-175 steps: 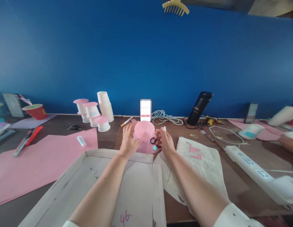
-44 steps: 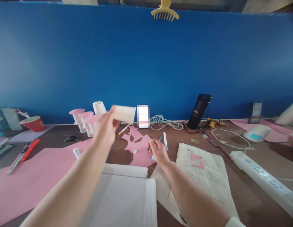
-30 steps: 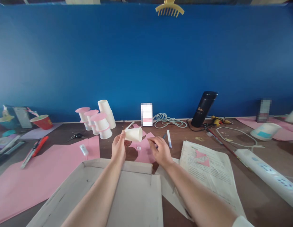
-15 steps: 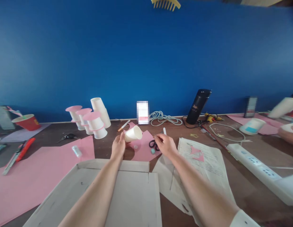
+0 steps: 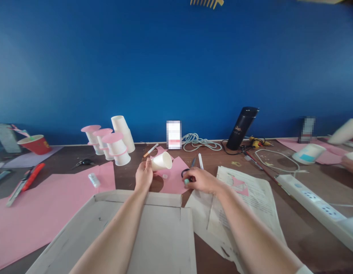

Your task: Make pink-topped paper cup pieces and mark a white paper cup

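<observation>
My left hand is closed round a white paper cup, tipped on its side with its open mouth to the right. My right hand is low over the desk, its fingertips closed on a small pale-green piece, whose kind I cannot make out. Partly behind those fingers lie dark-handled scissors on a pink paper sheet. A small whitish disc rests on that sheet below the cup. A white pen lies beyond my right hand.
Paper cups with pink discs stand left of a stack of cups. A grey board lies under my forearms, printed sheets to the right. A power strip, black flask and box cutter lie around.
My right hand has come down and toward me, from beside the scissors onto the small green piece. My left hand keeps hold of the cup. The view has shifted slightly.
</observation>
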Available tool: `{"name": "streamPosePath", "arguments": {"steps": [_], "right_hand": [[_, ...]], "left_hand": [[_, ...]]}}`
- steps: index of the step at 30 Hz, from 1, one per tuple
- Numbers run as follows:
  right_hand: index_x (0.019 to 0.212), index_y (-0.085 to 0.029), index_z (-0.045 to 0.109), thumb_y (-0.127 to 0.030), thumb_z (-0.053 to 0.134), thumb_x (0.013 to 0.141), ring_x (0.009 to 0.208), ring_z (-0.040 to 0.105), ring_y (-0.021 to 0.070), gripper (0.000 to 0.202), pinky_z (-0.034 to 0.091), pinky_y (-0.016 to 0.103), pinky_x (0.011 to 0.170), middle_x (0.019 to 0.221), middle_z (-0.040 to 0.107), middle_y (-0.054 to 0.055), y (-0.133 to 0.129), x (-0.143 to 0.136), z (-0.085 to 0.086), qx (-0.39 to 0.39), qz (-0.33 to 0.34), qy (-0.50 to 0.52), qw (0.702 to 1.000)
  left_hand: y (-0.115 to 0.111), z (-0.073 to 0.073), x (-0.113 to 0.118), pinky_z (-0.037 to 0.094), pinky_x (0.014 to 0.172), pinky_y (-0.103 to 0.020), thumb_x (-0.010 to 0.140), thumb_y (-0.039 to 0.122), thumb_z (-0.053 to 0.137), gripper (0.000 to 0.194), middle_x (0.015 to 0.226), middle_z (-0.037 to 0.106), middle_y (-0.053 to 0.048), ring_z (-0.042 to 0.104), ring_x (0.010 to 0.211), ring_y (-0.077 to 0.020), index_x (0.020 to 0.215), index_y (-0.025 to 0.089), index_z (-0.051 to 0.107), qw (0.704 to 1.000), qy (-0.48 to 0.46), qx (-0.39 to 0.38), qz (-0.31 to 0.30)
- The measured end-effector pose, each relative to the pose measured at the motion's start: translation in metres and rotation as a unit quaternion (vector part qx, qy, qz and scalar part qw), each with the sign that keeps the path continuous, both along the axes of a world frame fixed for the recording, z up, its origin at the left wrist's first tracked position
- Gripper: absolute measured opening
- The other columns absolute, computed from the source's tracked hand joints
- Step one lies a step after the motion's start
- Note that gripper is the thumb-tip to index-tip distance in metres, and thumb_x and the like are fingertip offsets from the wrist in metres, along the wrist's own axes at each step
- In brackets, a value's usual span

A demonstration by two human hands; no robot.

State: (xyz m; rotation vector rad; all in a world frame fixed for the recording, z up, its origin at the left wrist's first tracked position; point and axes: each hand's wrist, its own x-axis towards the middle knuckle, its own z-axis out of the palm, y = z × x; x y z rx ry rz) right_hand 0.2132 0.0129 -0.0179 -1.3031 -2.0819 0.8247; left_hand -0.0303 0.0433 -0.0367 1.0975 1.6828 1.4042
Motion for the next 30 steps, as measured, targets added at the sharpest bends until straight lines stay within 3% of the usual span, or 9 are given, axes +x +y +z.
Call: {"name": "streamPosePath", "arguments": {"steps": [4,9,14,19,21,24,26,28,30], "right_hand": [[0.090,-0.021,0.072,-0.042,0.069,0.071,0.063,0.058,0.0134,0.029,0.047,0.023,0.056,0.076,0.068,0.003,0.003,0.002,0.003,-0.111,-0.043,0.155,0.981],[0.099,-0.016,0.070,-0.040,0.063,0.078,0.061,0.055,0.0108,0.033,0.036,0.018,0.042,0.090,0.069,0.010,0.009,0.007,0.001,-0.208,-0.105,0.404,0.885],[0.100,-0.015,0.068,-0.037,0.058,0.081,0.060,0.055,0.0120,0.031,0.034,0.019,0.039,0.091,0.069,0.011,0.015,0.008,-0.006,-0.246,-0.122,0.475,0.836],[0.099,-0.016,0.068,-0.039,0.055,0.082,0.058,0.054,0.0117,0.031,0.034,0.020,0.039,0.086,0.068,0.009,0.018,0.007,-0.009,-0.246,-0.125,0.482,0.832],[0.096,-0.016,0.068,-0.042,0.055,0.081,0.057,0.054,0.0116,0.033,0.033,0.020,0.039,0.084,0.068,0.009,0.020,0.007,-0.010,-0.221,-0.156,0.478,0.836],[0.095,-0.018,0.065,-0.048,0.058,0.079,0.055,0.054,0.0124,0.035,0.034,0.022,0.040,0.085,0.069,0.008,0.023,0.010,-0.011,-0.101,-0.293,0.420,0.853],[0.099,-0.019,0.063,-0.050,0.057,0.078,0.057,0.058,0.0147,0.038,0.039,0.024,0.045,0.089,0.069,0.008,0.025,0.016,-0.012,0.004,-0.383,0.326,0.864],[0.102,-0.019,0.061,-0.051,0.055,0.079,0.064,0.062,0.0176,0.040,0.046,0.029,0.057,0.094,0.069,0.009,0.025,0.024,-0.013,0.084,-0.434,0.226,0.868],[0.102,-0.021,0.061,-0.047,0.054,0.080,0.073,0.065,0.0203,0.035,0.047,0.032,0.067,0.098,0.069,0.009,0.024,0.031,-0.013,0.113,-0.448,0.129,0.878]], "left_hand": [[-0.001,0.001,-0.004,0.050,0.066,-0.037,0.081,0.054,0.049,0.041,0.071,0.069,-0.010,0.067,0.071,-0.0285,0.089,0.018,0.066,1.000,-0.002,0.004,0.005],[-0.004,0.003,-0.010,0.049,0.065,-0.036,0.079,0.054,0.051,0.041,0.071,0.068,-0.009,0.067,0.072,-0.0282,0.088,0.018,0.067,1.000,0.023,0.010,-0.006],[-0.010,0.007,-0.008,0.046,0.055,-0.034,0.080,0.056,0.049,0.042,0.055,0.062,-0.003,0.062,0.051,-0.0246,0.088,0.019,0.066,0.999,0.023,-0.021,-0.039],[-0.011,0.009,-0.007,0.046,0.056,-0.033,0.079,0.057,0.049,0.043,0.059,0.063,-0.003,0.061,0.049,-0.0232,0.088,0.018,0.066,0.998,0.028,-0.031,-0.046],[-0.012,0.010,-0.007,0.046,0.057,-0.033,0.079,0.057,0.049,0.042,0.062,0.065,-0.004,0.062,0.054,-0.0240,0.089,0.019,0.066,0.999,0.025,-0.028,-0.031],[-0.014,0.013,-0.008,0.047,0.061,-0.033,0.080,0.054,0.051,0.036,0.072,0.068,-0.005,0.065,0.064,-0.0249,0.089,0.022,0.063,0.999,0.041,-0.005,0.014],[-0.017,0.017,-0.008,0.047,0.065,-0.033,0.079,0.052,0.053,0.031,0.080,0.069,-0.005,0.065,0.072,-0.0256,0.088,0.024,0.062,0.996,0.077,0.020,0.039],[-0.020,0.021,-0.007,0.047,0.068,-0.033,0.079,0.050,0.055,0.028,0.087,0.069,-0.006,0.065,0.081,-0.0265,0.089,0.025,0.061,0.991,0.118,0.045,0.049],[-0.022,0.024,-0.005,0.047,0.070,-0.033,0.079,0.051,0.054,0.029,0.091,0.069,-0.006,0.064,0.086,-0.0268,0.090,0.025,0.061,0.987,0.143,0.063,0.043]]}}
